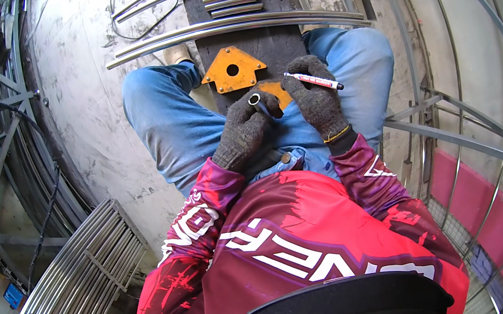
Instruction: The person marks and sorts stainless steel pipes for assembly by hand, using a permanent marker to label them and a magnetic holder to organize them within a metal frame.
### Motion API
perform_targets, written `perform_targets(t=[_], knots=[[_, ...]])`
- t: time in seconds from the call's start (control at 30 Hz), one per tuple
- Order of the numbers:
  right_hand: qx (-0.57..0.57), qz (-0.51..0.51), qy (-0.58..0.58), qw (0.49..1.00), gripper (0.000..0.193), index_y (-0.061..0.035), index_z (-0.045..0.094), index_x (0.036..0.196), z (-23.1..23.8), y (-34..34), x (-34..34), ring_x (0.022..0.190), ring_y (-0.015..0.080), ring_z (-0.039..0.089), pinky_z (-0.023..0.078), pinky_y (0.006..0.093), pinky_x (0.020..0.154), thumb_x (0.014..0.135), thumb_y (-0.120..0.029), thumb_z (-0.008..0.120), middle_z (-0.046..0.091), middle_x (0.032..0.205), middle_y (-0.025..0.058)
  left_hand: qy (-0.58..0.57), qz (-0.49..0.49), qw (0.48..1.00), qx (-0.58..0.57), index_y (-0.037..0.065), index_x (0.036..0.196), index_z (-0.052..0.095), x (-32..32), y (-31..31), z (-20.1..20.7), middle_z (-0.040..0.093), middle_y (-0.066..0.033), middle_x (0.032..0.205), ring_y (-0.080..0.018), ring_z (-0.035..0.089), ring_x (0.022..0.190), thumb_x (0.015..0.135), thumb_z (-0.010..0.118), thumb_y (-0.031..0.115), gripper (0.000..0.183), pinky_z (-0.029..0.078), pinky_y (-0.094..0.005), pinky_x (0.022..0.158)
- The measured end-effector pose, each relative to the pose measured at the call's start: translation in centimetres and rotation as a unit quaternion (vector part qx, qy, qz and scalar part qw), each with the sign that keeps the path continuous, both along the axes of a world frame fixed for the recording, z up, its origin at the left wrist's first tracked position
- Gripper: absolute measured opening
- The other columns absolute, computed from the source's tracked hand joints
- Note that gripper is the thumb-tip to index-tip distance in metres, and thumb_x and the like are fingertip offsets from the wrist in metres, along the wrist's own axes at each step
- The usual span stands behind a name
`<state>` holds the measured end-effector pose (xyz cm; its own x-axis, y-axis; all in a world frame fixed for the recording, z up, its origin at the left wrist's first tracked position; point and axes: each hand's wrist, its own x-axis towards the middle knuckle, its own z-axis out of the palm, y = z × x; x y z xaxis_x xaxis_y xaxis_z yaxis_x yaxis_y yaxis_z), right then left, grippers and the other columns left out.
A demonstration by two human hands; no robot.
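Observation:
My left hand point(240, 134), in a dark grey knit glove, is closed round a short metal tube point(255, 99). The tube's round open end points up, and the glove hides part of its length. To its right, my right hand point(317, 106), gloved alike, grips a white and red marker pen point(317, 80) with a dark end. The pen lies slantwise across the fingers. An orange arrow-shaped welding magnet point(223, 84) with a central hole lies just beyond my left hand. Between my hands, a second orange piece point(275, 92) is partly covered.
Beyond the magnet, long shiny tubes point(180, 36) lie across a dark bench point(247, 43), with several short tubes point(231, 2) behind them. A rack of shiny tubes point(79, 276) stands at lower left. Steel frames point(4, 130) line the left; a grey metal frame point(459, 136) stands right.

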<state>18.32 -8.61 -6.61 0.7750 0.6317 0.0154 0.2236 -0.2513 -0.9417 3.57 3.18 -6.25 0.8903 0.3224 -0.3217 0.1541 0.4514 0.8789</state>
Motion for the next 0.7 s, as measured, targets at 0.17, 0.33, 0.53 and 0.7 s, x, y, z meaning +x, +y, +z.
perform_targets(t=[0.17,0.33,0.53,0.7], knots=[[-0.005,0.028,0.003,1.0,0.015,-0.0036,0.062,0.097,0.6,0.3,-0.1,0.076,0.0185,0.066,0.054,0.0327,0.068,0.086,-0.006,0.072,0.066,0.086,0.0093,-0.004,0.022,0.999,0.031,0.002,0.1,0.063,-0.1,-0.1,-0.7,0.064,-0.0035,0.092,-0.0114,0.057,0.083,0.09,0.053,0.006,0.015,0.047,-0.0267,0.075],[-0.014,0.025,0.012,1.0,0.015,-0.0033,0.062,0.096,0.9,0.3,-0.2,0.078,0.0174,0.064,0.053,0.0319,0.071,0.085,-0.006,0.072,0.065,0.086,0.0079,0.019,0.051,0.99,0.133,-0.001,0.118,0.06,0.2,-0.7,-0.4,0.066,-0.0086,0.098,-0.0168,0.063,0.092,0.088,0.05,0.0,0.032,0.051,-0.0319,0.083],[-0.018,0.034,0.028,0.999,0.015,-0.0026,0.062,0.096,0.6,0.3,-0.1,0.081,0.0161,0.061,0.051,0.0312,0.074,0.085,-0.006,0.072,0.063,0.088,0.0071,0.017,0.052,0.966,0.253,-0.001,0.12,0.059,0.3,-0.6,-0.1,0.064,-0.0158,0.111,-0.0259,0.065,0.102,0.083,0.06,-0.003,0.038,0.05,-0.0355,0.091],[-0.01,0.036,0.015,0.999,0.015,-0.0021,0.063,0.096,0.4,0.3,-0.1,0.08,0.0161,0.061,0.051,0.0311,0.074,0.085,-0.006,0.072,0.063,0.089,0.007,0.007,0.042,0.939,0.341,0.001,0.11,0.06,0.7,-0.9,0.4,0.064,-0.0175,0.107,-0.0328,0.064,0.099,0.079,0.068,0.0,0.031,0.05,-0.0384,0.088]])
